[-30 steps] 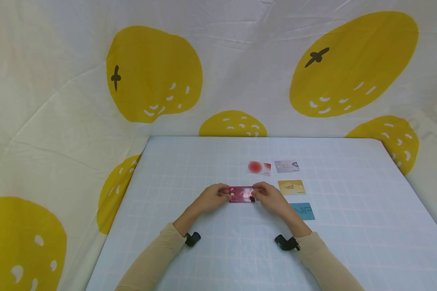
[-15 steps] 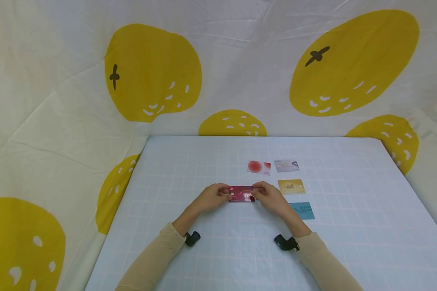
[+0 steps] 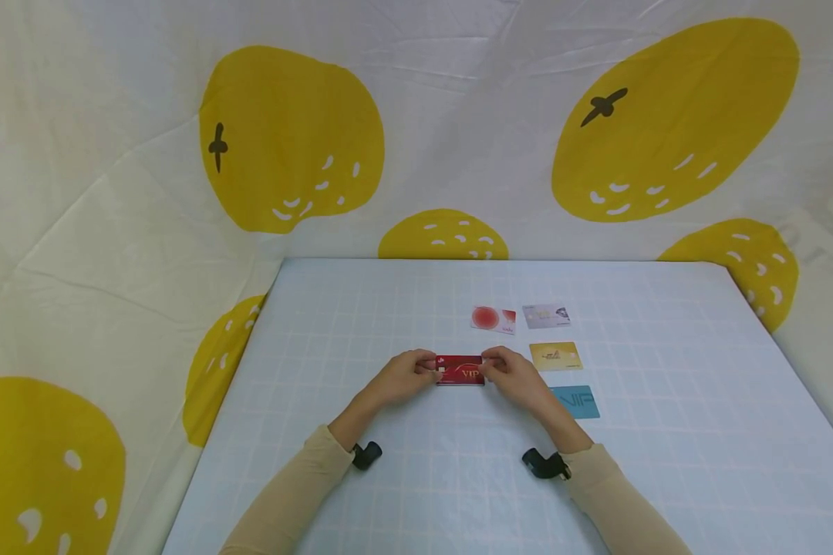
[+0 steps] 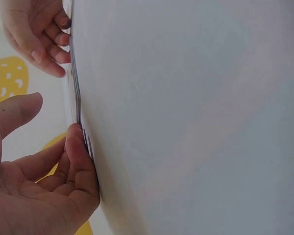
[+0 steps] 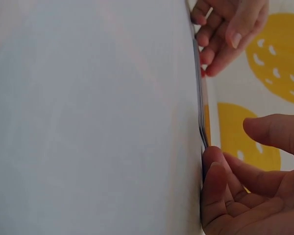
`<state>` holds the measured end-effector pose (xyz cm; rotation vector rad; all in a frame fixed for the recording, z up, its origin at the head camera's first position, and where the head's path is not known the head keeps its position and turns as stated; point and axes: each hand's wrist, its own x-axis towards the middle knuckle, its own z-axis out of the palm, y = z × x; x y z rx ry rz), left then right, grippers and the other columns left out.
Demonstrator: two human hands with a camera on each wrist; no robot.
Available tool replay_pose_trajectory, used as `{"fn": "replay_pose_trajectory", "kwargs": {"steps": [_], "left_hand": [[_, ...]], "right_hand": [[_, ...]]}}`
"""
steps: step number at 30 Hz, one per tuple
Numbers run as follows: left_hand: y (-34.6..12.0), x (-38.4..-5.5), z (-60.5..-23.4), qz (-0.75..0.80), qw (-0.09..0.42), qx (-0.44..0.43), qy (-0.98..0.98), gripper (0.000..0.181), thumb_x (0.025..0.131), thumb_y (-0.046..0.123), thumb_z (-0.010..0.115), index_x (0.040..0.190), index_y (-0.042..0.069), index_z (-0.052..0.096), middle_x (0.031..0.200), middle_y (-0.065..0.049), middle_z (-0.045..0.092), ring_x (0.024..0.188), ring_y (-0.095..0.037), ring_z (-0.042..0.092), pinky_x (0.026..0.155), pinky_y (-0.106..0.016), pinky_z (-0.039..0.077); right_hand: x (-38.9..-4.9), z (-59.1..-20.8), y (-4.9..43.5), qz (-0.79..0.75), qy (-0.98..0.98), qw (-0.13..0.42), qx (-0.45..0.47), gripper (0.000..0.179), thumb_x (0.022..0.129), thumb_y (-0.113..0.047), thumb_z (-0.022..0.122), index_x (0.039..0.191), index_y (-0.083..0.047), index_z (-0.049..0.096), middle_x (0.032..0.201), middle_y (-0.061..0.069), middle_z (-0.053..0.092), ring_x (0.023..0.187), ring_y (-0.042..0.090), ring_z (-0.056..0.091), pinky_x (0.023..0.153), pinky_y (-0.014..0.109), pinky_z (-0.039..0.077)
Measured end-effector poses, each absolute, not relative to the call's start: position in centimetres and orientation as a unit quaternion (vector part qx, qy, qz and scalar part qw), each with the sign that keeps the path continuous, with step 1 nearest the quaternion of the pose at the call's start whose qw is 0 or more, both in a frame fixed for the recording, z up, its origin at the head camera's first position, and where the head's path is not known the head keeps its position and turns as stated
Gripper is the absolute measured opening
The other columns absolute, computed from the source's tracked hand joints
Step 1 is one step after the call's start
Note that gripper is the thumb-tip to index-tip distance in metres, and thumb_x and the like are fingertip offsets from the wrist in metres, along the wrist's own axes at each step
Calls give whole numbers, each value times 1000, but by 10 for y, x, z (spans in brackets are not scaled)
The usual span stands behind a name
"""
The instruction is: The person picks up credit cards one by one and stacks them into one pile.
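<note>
A red VIP card (image 3: 460, 371) lies level between both hands in the middle of the head view. My left hand (image 3: 406, 379) holds its left end with the fingertips, and my right hand (image 3: 517, 378) holds the right end the same way. Both wrist views show the card edge-on, low against the tabletop, as several thin lines; whether it is one card or a stack I cannot tell. In the left wrist view the thumb (image 4: 22, 110) stands apart from the card while curled fingers touch its end. The right wrist view shows the same, with its thumb (image 5: 272, 129) raised.
Behind the hands lie a white card with a red disc (image 3: 493, 319) and a silver card (image 3: 547, 316). A gold card (image 3: 556, 356) and a teal VIP card (image 3: 578, 402), partly covered by the right forearm, lie to the right. The pale tabletop (image 3: 361, 308) meets a fruit-print cloth.
The glare on the red card has faded, and its VIP lettering now shows. Both hands stay in nearly the same place at its ends.
</note>
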<state>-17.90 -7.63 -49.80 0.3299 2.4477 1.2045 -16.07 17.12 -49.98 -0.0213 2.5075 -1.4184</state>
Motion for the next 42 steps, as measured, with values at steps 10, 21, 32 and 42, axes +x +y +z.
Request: {"fn": "replay_pose_trajectory", "kwargs": {"steps": [10,21,32,42], "left_hand": [[-76,-183,-494,436,195,121,870,47,95,28,68,133,2,61,108,0,65,98,-16,60,87,-36,52],[-77,-200,-486,439,165,134,873,42,96,27,68,130,4,63,110,-2,67,106,-21,64,91,-39,52],[-53,-235,-483,439,155,133,875,41,96,29,67,131,8,62,113,-1,66,105,-19,62,88,-35,53],[-27,-263,-487,413,156,139,886,41,96,27,70,133,11,61,117,-2,63,106,-18,58,90,-32,52]], "right_hand": [[-164,-498,173,-488,863,129,-14,35,98,-24,66,127,-6,62,106,6,66,91,23,61,80,34,54],[-168,-491,182,-483,867,122,-16,35,99,-24,64,129,-5,60,106,7,65,89,22,64,80,34,55],[-197,-492,209,-451,888,78,-35,38,100,-24,63,132,-4,57,110,10,63,94,25,65,80,34,54],[-229,-490,235,-417,906,55,-40,43,99,-21,64,135,0,53,115,19,61,106,36,60,87,47,54]]}}
